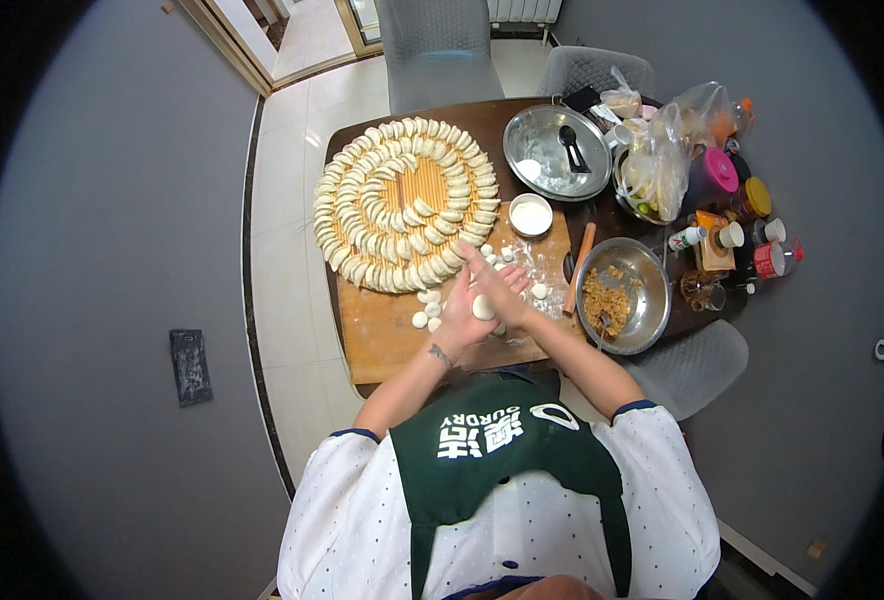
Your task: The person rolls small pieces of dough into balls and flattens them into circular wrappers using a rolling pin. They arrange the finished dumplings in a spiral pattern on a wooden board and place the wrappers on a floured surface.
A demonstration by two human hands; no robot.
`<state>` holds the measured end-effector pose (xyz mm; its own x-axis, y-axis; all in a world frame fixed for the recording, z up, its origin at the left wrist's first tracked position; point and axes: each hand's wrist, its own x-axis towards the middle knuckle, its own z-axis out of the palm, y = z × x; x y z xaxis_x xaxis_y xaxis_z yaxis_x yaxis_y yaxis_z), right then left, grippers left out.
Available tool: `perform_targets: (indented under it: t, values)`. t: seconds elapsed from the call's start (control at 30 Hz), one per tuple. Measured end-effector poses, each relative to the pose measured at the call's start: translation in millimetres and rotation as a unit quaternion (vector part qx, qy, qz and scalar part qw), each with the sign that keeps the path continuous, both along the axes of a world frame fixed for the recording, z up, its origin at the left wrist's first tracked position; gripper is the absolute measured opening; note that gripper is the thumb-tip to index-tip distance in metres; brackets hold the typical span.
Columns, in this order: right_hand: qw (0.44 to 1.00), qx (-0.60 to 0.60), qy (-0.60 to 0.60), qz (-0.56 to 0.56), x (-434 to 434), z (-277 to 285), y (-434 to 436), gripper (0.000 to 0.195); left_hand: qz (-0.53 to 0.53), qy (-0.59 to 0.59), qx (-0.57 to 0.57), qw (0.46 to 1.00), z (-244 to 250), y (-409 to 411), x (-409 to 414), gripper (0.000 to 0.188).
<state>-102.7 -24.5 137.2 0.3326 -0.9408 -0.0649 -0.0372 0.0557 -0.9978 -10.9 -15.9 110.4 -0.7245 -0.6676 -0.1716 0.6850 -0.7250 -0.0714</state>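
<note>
My left hand [462, 319] is palm up over the wooden board [382, 345], a flat round piece of dough [484, 307] on its palm. Across it lies my right hand [500, 291], slightly blurred, its fingers pointing to the upper left; whether it grips the dough is hidden. Small dough pieces [420, 320] and scattered flour [538, 262] surround both hands. Just beyond them, a round slatted tray [421, 187] carries rings of folded dumplings [370, 244]. A small bowl of white flour [530, 215] stands at the board's far right.
A wooden rolling pin [580, 268] lies beside a steel bowl [655, 300] of brown filling [607, 300] with a utensil in it. Behind is a large basin [520, 127] holding a black spoon [573, 150]. Bags, bottles, cups and jars crowd the right side. Grey chairs [442, 67] surround the table.
</note>
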Motion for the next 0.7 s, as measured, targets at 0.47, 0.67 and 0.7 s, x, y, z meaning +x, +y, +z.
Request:
perform_targets:
  t: [0.47,0.67,0.7]
  values:
    - [0.918,-0.061,0.364,-0.145,11,-123,-15,0.021,-0.029,-0.167,0.243,0.955,-117,33,40,0.049]
    - [0.934,-0.072,0.326,-0.128,5,-142,-22,0.022,-0.148,-0.263,0.183,0.936,-92,26,49,0.059]
    - [0.950,-0.061,0.284,-0.112,3,-131,-16,0.022,-0.153,-0.293,0.174,0.928,-81,26,51,0.061]
